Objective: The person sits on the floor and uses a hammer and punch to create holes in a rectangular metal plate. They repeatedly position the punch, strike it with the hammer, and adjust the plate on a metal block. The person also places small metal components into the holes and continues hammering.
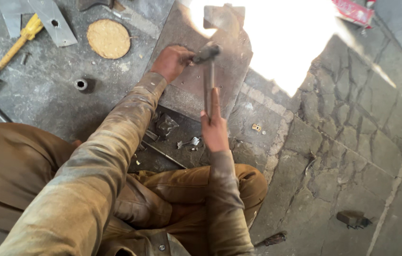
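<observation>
Hammer (208, 71): I see it gripped in my right hand (215, 130), the grip clenched around the lower end of the handle. Its long axis runs almost straight away from me, with the head at the far end, just over the metal plate (196, 90) that lies on the floor (343, 142). The head sits right beside my left hand (172, 60), touching or nearly so; I cannot tell which. That left hand rests on the plate with fingers curled, seemingly pinching something small under the hammer head, but I cannot make out what, so its grip state stays unclear to me.

The right hand is nearer to me, the left farther out, and the hammer bridges the two. The plate's near edge lies just beyond my right hand, above a clutter of small metal scraps (189, 142) between my knees. To the right the cracked stone floor is open; glare hides the plate's far corner. To the left lie a round disc (108, 39), a small ring (81, 84) and a yellow-handled tool (18, 45), well apart from both hands.
</observation>
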